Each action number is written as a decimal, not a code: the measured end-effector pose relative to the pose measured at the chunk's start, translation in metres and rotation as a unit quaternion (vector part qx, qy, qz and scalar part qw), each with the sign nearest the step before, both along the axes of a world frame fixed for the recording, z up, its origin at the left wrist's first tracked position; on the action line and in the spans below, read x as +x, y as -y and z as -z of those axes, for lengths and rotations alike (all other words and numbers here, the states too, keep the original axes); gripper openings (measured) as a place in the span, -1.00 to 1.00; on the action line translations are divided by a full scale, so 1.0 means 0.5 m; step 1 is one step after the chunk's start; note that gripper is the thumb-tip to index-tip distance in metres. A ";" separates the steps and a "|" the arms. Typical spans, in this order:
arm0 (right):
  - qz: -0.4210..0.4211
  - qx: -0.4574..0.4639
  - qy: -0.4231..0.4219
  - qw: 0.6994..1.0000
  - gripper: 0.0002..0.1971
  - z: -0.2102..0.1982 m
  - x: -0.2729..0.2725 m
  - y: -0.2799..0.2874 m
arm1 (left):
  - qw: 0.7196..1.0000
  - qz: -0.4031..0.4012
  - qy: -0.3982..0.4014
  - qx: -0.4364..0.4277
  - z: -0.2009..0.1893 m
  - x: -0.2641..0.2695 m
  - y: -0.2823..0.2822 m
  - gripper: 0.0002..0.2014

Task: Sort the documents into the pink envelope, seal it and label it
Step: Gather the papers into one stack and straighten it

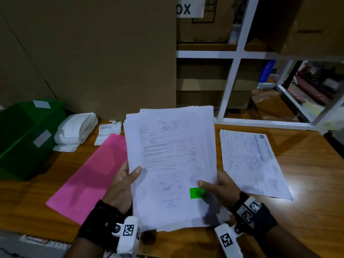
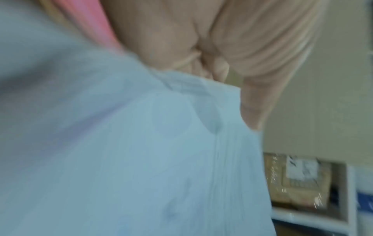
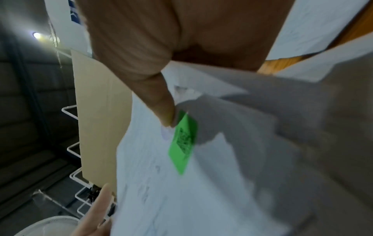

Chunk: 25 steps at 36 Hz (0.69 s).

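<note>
Your forearms are bare, with no sleeves showing. On your left wrist you wear a wide black strap (image 1: pixel 96 220) with a matte fabric look, and clipped to its inner side is a white camera housing (image 1: pixel 128 237) carrying a square black-and-white coded tag. Your right wrist has a matching black strap (image 1: pixel 260 216), topped by a white plate with two more coded tags (image 1: pixel 250 211), and a second white housing (image 1: pixel 228 239) with its own tag juts out below it. A small round dark fastener sits beside that housing.
</note>
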State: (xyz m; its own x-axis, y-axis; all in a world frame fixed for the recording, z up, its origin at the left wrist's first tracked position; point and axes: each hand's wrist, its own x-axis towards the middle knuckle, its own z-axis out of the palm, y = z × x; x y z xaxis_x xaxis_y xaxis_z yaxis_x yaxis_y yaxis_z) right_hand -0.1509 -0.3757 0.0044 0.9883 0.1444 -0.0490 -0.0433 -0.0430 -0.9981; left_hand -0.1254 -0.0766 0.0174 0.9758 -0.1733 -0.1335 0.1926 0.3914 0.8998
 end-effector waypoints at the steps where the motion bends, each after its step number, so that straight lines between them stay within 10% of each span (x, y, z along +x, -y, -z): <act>1: -0.010 -0.006 -0.010 1.000 -0.50 -0.004 0.004 0.001 | 1.000 0.015 -0.015 0.009 -0.001 0.003 0.004 -0.55; 7: -0.012 -0.145 0.006 0.989 -0.49 -0.021 0.031 -0.001 | 0.987 0.023 0.044 0.150 -0.013 0.006 0.052 -0.69; 15: 0.126 -0.077 0.163 0.976 -0.76 -0.141 0.051 0.013 | 0.964 -0.077 0.188 0.171 -0.099 0.014 0.089 -0.73; 25: 0.090 -0.021 0.163 0.982 -0.53 -0.152 0.056 0.017 | 0.956 -0.072 0.236 0.159 -0.111 0.034 0.089 -0.46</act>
State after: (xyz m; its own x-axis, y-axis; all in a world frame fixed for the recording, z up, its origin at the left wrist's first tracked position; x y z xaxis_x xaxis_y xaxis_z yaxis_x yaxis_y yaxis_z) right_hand -0.1227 -0.3843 0.0804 0.9617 -0.0300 0.2725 0.2680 -0.1063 -0.9575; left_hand -0.1084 -0.1213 0.0728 0.9513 -0.0562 0.3031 -0.2986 0.0758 0.9514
